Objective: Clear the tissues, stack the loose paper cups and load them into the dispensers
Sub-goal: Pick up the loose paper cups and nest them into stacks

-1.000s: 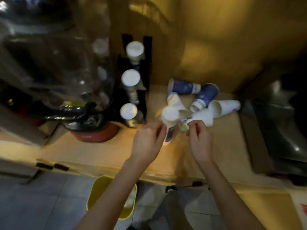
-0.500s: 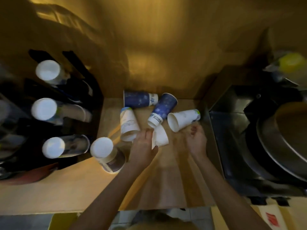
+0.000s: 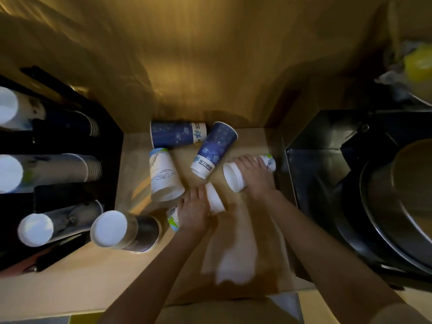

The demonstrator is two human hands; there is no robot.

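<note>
Several paper cups lie on their sides on the wooden counter [image 3: 93, 284]. My left hand [image 3: 192, 212] grips a small white cup [image 3: 215, 201] lying near the counter's middle. My right hand [image 3: 256, 176] is closed over a white cup [image 3: 232, 176] lying on its side by the right wall. Two blue cups [image 3: 175, 134] [image 3: 216, 148] lie at the back, and a white cup with a wave print [image 3: 163, 176] lies to their left. A stack of inverted cups [image 3: 124, 231] stands at the front left. The black dispenser rack [image 3: 77, 146] on the left holds three cup stacks.
A dark metal sink basin [image 3: 332, 160] with a large round pan [image 3: 402, 202] lies to the right of the counter. A yellow object [image 3: 418, 64] sits at the far right top. Wooden walls enclose the back.
My right hand moved forward and closed over the white cup by the right wall. My left hand shifted its hold on the small white cup. The camera has come closer to the counter.
</note>
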